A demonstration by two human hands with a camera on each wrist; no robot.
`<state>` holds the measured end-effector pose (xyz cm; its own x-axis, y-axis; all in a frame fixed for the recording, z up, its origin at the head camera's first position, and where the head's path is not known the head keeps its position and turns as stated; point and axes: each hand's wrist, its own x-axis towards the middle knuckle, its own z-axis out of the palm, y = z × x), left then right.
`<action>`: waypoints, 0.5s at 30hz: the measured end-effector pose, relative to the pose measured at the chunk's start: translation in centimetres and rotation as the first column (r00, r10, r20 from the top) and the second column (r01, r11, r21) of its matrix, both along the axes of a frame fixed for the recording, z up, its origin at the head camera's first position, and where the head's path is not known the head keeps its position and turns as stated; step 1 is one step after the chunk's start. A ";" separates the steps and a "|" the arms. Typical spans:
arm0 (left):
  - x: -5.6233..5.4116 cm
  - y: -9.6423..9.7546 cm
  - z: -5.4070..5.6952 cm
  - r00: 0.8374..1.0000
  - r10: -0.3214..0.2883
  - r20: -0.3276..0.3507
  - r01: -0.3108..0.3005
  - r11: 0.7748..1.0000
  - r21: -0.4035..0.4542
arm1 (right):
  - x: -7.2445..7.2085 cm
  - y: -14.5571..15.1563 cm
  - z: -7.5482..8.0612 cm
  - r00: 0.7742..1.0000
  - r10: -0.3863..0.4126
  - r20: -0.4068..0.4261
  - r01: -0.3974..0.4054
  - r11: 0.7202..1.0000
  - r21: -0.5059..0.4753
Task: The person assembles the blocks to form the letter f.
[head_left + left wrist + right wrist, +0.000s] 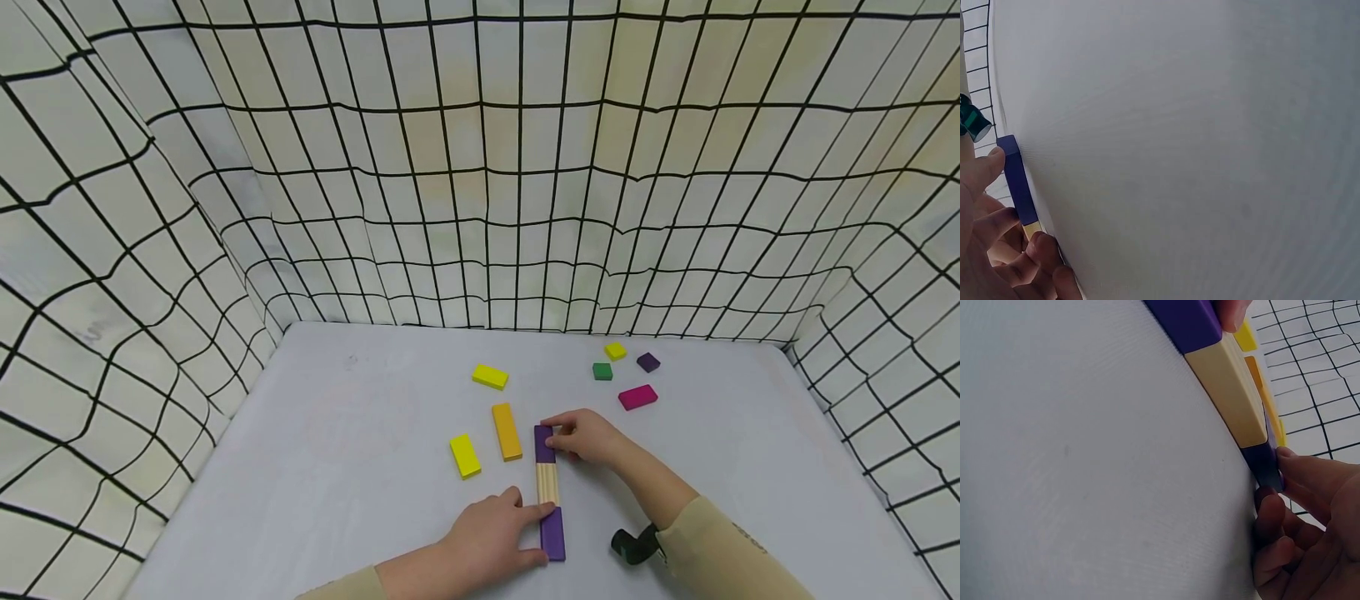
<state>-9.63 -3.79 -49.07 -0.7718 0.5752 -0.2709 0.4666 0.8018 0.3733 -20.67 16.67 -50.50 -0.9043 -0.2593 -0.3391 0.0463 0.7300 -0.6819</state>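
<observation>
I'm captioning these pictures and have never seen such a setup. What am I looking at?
No machine here: a person's bare hands are working. The wide picture comes from a head camera; the other two from left and right wrist cameras. On the flat white tabletop lie three yellow blocks, an orange oblong block, a green block, a magenta block and a small dark purple block. The left hand holds the nearer purple rectangular block between thumb and finger; the right hand pinches the farther purple rectangular block. Between these lie pale wood-coloured strips.

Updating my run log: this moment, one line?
left hand: touching near purple block; right hand: holding far purple block; pale strips: between them
</observation>
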 end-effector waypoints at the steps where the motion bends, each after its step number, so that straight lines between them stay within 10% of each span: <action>1: 0.0 0.0 0.0 1.000 0.000 0.002 0.000 1.000 -0.003 | 0.0 0.0 0.0 1.000 0.003 -0.002 -0.003 1.000 0.001; 15: 0.2 -0.1 -0.1 1.000 -0.027 -0.011 0.026 1.000 -0.007 | 0.4 -0.1 0.2 1.000 0.011 -0.016 -0.010 1.000 0.014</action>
